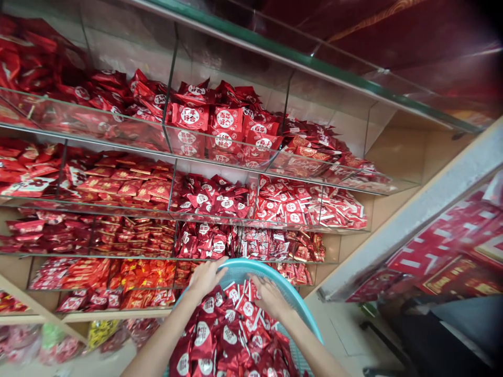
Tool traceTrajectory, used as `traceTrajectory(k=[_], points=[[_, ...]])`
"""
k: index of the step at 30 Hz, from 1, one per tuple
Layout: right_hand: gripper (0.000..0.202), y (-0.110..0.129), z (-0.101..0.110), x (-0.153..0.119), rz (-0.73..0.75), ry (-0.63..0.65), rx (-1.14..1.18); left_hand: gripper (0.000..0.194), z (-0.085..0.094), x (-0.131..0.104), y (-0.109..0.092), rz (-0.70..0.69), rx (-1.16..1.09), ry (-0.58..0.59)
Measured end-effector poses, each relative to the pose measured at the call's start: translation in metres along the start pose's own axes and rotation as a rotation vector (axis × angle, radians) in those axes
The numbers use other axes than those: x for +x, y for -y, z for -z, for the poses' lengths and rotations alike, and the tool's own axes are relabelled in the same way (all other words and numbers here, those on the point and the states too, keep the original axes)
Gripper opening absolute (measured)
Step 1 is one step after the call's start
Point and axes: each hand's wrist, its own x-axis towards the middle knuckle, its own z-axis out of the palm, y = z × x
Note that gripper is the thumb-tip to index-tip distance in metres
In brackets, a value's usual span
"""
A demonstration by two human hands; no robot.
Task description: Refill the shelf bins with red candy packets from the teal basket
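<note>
A round turquoise basket point(310, 314) at the bottom centre holds a heap of red packets point(230, 335) with white round labels. My left hand point(206, 278) lies at the basket's far left rim, fingers spread toward the shelf, with no packet visible in it. Inside the basket, over the right part of the heap, is my right hand point(268, 296). Its fingers reach down among the small packets and their tips are partly hidden, so whether it grips one cannot be made out.
Glass-fronted shelves point(220, 214) with compartments of red packets rise in front. A pale post point(408, 209) slants at the right, with red goods beyond it. A dark chair point(444, 340) stands lower right. Bagged sweets point(102, 332) lie beneath the shelves at lower left.
</note>
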Motion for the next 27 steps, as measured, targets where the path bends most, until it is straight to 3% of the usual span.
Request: traceTrajectory(k=[11,19,27], points=[[0.056,-0.02,-0.008,-0.005,0.058,-0.113,0.103,0.048,-0.002,0.0,0.001,-0.036,0.034,-0.035],[0.051,-0.008,-0.017,-0.008,-0.028,-0.168,0.037,0.049,-0.003,0.0,0.002,-0.042,0.032,-0.042],[0.039,-0.006,-0.017,-0.012,-0.011,-0.282,0.019,0.049,-0.003,0.0,0.004,-0.065,0.047,-0.051]])
